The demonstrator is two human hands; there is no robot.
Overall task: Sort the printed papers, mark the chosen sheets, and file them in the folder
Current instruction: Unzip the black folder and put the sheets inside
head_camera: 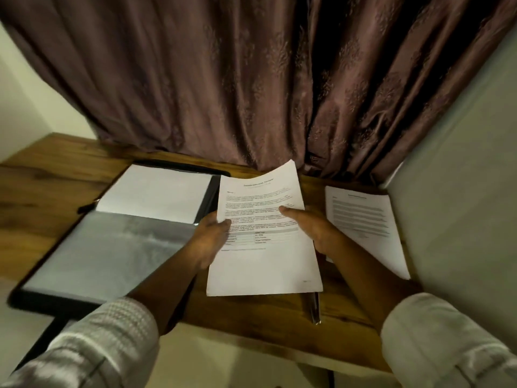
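At the left of the wooden bench the black folder lies opened flat, probably so that a page can go straight in without a hand being spared to hold the cover. Its near half shows a glossy plastic sleeve, and its far half carries a blank-looking sheet. A dark slim thing rests at the folder's left edge; it may be a pen, but it is too dim to tell. Just right of the folder, the left hand pinches the left edge of a printed sheet, thumb on top and fingers underneath. The right hand grips the opposite edge the same way, its thumb laid across the text. Held at both edges, the page stays taut and tilted toward the face, which suits reading it to decide where it belongs. A silvery pen pokes out from under the sheet's near edge, lying close for the marking step. At the far right a pile of printed papers lies flat on the bench, well apart from the folder, seemingly so the piles stay separate.
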